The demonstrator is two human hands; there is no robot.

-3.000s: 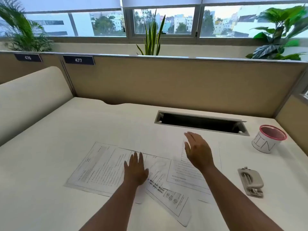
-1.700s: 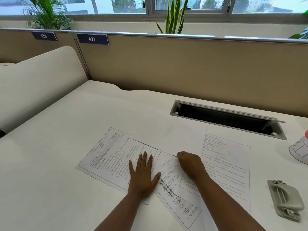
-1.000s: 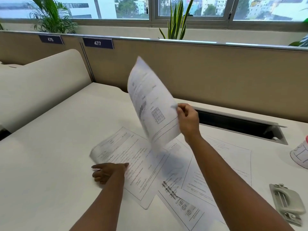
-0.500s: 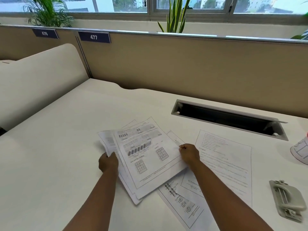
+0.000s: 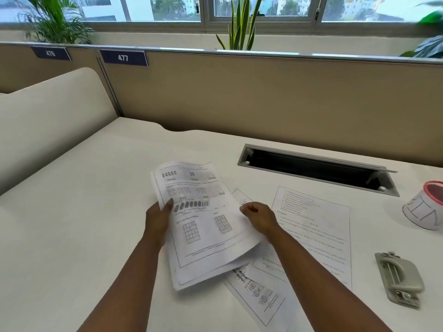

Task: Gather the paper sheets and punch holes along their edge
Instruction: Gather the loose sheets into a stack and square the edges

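Cubicle table [image 5: 72, 212]: both hands pinch sheets [image 5: 203, 224] mid-frame, left hand [image 5: 158, 219] thumb on top, right hand [image 5: 257, 218] at edge, prob. to square them. Loose pages [image 5: 318, 231] right; punch [image 5: 399, 279] lower right.

A small stack of printed worksheets [image 5: 206, 226], white with grids and rows of dark figures, is held slightly lifted and tilted over the counter. Beneath its lower corner a sheet with circled numbers [image 5: 259, 295] lies flat and askew, overlapping a text-filled sheet [image 5: 318, 226] lying to its right. The grey-beige hole punch [image 5: 399, 279] sits closed on the counter to the right of the text-filled sheet, apart from it.
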